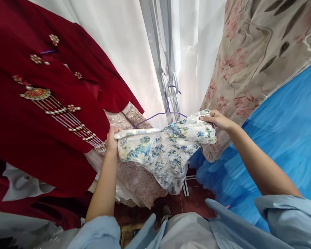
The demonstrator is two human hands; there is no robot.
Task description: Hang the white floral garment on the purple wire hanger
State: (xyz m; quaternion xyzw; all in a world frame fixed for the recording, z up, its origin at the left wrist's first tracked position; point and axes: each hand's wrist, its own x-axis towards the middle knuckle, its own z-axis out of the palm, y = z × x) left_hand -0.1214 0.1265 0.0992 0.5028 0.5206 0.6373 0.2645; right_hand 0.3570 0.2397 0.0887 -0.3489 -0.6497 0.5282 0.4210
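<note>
A white short-sleeved top (168, 148) with a blue and yellow flower print is spread between my two hands in the middle of the head view. My left hand (112, 139) is closed on the edge of its left sleeve. At the right, my right hand (217, 119) pinches the other sleeve near the shoulder, thumb on top. A thin purple hanger (168, 110) rises behind the top's neckline, its hook up by the metal rack. The lower part of the hanger is hidden behind the cloth.
A dark red garment (75, 145) with beaded ornaments hangs at the left, before a pinkish brocade garment (142, 176). On the right are a beige floral garment (238, 76) and bright blue fabric (282, 135). White curtains (119, 38) and a metal rack (168, 45) stand behind.
</note>
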